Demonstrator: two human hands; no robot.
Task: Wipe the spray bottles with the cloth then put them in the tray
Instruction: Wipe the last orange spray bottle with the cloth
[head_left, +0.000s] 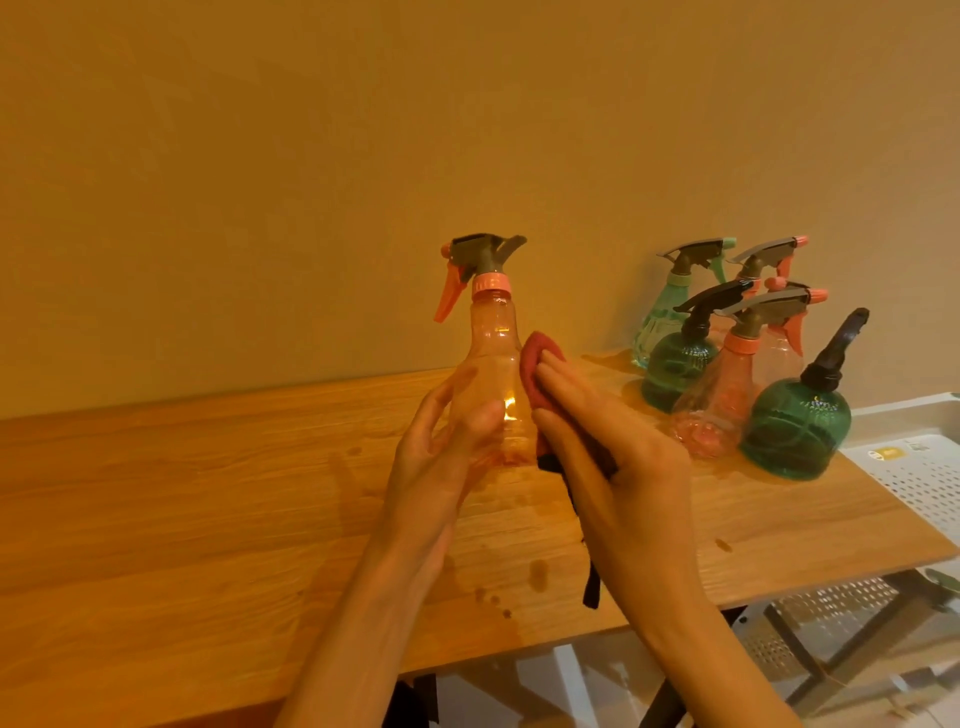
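A clear orange spray bottle (493, 364) with an orange trigger stands upright over the wooden table (208, 493). My left hand (441, 447) grips its lower body from the left. My right hand (608, 441) presses a dark red cloth (696, 374) against the bottle's right side, fingers nearly straight; a dark end of the cloth hangs below the hand. Several more spray bottles (737, 353), green and orange, stand grouped at the table's right end. A white perforated tray (924, 467) sits at the right edge of the view.
Water drops and wet patches mark the tabletop below my hands. A plain wall runs behind the table. Below the table's right end are a metal frame and white perforated crates (841, 613).
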